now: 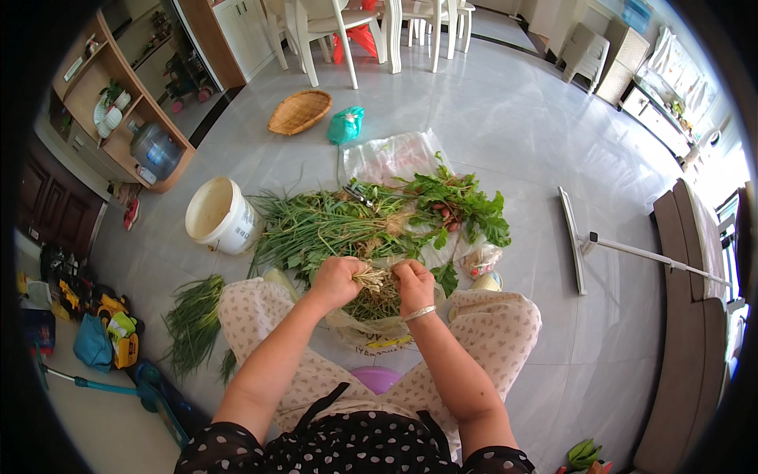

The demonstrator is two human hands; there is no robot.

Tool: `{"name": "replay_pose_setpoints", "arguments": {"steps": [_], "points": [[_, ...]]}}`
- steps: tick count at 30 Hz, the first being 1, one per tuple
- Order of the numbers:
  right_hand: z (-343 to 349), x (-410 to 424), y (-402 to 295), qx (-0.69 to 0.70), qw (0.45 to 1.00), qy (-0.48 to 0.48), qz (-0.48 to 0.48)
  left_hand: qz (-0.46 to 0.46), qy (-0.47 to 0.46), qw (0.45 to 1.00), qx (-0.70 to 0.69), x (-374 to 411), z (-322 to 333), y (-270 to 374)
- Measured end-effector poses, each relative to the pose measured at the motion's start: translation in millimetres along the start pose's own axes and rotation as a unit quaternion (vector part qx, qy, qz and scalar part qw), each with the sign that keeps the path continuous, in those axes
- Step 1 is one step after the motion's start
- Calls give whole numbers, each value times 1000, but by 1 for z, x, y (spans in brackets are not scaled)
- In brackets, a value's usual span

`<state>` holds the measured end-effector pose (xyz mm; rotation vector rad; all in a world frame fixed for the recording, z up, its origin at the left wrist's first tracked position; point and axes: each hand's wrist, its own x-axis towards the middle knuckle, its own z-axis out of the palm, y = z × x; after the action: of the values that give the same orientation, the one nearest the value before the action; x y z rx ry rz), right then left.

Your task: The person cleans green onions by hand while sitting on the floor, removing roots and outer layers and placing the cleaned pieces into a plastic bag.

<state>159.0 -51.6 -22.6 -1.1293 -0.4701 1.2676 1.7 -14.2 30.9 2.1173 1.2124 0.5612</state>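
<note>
My left hand (339, 283) is closed around a small bunch of pale stalk ends (372, 277), which point to the right. The thumb and fingers of my right hand (414, 285) pinch together at the tips of that bunch; anything between them is too small to make out. Just below both hands, a plastic bag (361, 333) between my knees holds green and brown plant trimmings (374, 305). Beyond them lies a heap of long green onions (314, 228) with stringy roots (395, 224). Leafy greens with red radish-like roots (445, 214) rest at its right.
A white bucket (234, 222) stands left of the heap, and more green onions (198, 320) lie beside my left knee. Farther out are a woven basket (300, 112), a knotted teal bag (345, 125) and a clear plastic sheet (391, 155). A long-handled floor squeegee (571, 240) lies right.
</note>
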Motion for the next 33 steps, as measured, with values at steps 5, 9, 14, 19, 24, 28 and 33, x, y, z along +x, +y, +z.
{"name": "replay_pose_setpoints", "arguments": {"steps": [5,9,14,19,24,28,33], "points": [[-14,15,0,-50,997,-55,-28,-178,19,947,-266,-3,-7,-9],[-10,13,10,-289,929,-94,-210,-230,56,805,-544,-1,-16,-17],[-11,10,22,-425,861,-66,-272,-200,58,751,-627,0,-21,-18],[0,-3,-8,-378,917,-102,-82,-179,61,713,-675,-1,-24,-16],[4,-16,-27,-213,948,-223,-74,-175,57,717,-672,0,-22,-9],[7,-18,-33,-142,956,-256,17,-179,43,725,-664,1,-17,-6],[7,-17,-30,-112,962,-248,37,-198,42,739,-642,3,-10,5]]}}
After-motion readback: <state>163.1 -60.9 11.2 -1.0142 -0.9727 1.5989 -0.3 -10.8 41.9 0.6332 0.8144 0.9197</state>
